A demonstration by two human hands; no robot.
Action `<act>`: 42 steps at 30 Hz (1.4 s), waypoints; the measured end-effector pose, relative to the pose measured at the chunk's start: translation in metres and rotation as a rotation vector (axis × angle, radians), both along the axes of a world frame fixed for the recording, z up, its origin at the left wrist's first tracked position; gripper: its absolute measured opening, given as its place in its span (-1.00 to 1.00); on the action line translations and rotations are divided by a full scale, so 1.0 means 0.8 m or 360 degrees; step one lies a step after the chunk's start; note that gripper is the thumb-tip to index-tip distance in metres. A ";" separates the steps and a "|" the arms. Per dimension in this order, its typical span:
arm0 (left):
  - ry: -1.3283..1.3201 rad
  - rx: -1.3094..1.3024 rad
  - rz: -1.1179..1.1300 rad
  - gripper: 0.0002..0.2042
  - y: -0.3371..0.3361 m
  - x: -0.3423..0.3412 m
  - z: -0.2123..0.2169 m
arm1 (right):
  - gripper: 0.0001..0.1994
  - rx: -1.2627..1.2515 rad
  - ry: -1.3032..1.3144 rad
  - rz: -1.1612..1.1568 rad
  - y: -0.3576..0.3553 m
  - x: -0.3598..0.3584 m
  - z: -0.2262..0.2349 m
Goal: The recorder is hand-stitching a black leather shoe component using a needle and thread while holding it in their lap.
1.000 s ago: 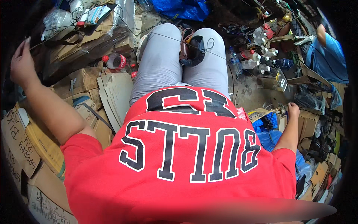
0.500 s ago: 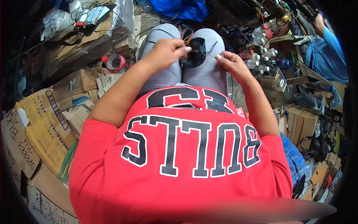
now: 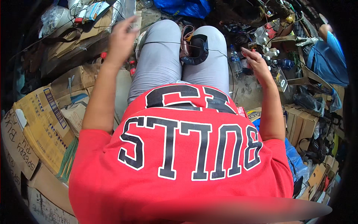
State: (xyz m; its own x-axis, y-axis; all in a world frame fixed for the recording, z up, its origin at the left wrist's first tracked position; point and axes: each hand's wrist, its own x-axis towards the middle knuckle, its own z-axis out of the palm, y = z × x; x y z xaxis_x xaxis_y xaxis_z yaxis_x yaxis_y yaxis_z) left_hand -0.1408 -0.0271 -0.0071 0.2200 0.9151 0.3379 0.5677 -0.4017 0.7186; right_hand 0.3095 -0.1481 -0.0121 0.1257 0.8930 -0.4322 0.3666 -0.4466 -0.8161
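Observation:
A dark curved padded piece, perhaps part of a shoe, is held between my knees, with a brownish strap loop beside it. A thin dark thread stretches across both thighs above it. My left hand is raised out past the left knee, its fingers smeared by motion, so its hold on the thread is unclear. Out beyond the right thigh, my right hand has its fingers drawn together at the thread's other end. Both hands are well apart from the padded piece.
Several capped plastic bottles crowd the floor beyond my right hand. Cardboard boxes stack up at left. A blue plastic sheet lies ahead. Another person's blue-clothed leg is at far right, near a wooden frame.
My hands have swung apart from over the padded piece, the left going left and forward, the right going right. The thread now spans straighter across my thighs.

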 end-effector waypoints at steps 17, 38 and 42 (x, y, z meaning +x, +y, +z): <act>0.0011 -0.1068 -0.1261 -0.74 0.008 0.178 0.012 | -0.87 0.0638 -0.0104 0.0804 0.056 -0.119 0.040; 0.0000 -0.1479 -0.1625 -0.66 0.012 0.182 0.010 | -0.85 0.1104 -0.1292 0.1201 0.020 -0.146 0.079; 0.0121 -0.1265 -0.1626 -0.65 0.019 0.187 0.007 | -0.83 0.1075 -0.1522 0.1477 0.036 -0.152 0.085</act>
